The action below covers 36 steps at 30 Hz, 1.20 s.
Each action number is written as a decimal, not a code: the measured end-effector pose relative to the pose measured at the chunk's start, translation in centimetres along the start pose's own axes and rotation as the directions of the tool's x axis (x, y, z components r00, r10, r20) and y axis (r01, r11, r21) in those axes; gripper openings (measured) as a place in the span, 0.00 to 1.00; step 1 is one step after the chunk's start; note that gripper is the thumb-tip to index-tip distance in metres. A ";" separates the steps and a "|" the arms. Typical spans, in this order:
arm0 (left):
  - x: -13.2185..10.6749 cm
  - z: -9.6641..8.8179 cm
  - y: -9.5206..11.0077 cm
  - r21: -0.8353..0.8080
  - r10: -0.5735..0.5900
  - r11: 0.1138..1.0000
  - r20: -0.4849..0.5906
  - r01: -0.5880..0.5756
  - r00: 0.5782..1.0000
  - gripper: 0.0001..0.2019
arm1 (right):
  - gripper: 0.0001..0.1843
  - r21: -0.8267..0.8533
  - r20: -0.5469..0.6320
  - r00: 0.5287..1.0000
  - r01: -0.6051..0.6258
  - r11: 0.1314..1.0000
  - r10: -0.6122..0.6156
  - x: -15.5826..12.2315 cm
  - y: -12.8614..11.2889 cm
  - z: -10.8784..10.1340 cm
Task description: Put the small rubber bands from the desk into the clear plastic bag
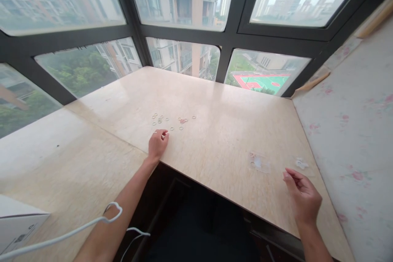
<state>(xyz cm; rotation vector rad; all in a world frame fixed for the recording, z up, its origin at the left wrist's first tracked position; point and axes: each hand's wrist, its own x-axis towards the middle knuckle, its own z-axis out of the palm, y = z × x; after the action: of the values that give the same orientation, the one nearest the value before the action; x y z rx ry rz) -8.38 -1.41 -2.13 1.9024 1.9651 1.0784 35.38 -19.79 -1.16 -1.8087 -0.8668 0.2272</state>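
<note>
The left hand rested half-curled on the table, just beside the scattered rings. The right hand was curled near the bag; whether either hand gripped anything small, I could not tell.
</note>
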 end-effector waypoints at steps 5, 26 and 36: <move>0.2 -0.1 -1.0 0.000 -0.057 0.998 0.039 0.057 0.998 0.08 | 0.16 0.124 0.202 0.954 0.199 0.972 -0.221 -2.8 -6.0 5.0; 0.2 0.0 -0.5 -0.082 -0.123 0.989 0.019 0.125 0.992 0.07 | 0.09 0.142 0.927 0.090 0.813 0.565 -0.364 -1.4 -19.0 32.5; 0.1 0.0 -0.6 -0.076 -0.127 0.989 0.016 0.128 0.992 0.08 | 0.05 0.071 0.982 0.056 0.780 0.622 -0.183 -1.4 -21.6 35.5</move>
<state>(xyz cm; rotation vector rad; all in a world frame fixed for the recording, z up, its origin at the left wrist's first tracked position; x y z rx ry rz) -8.83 -1.26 -2.44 1.7147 1.9796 1.0892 5.77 9.16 2.76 -1.4759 -2.6984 0.7319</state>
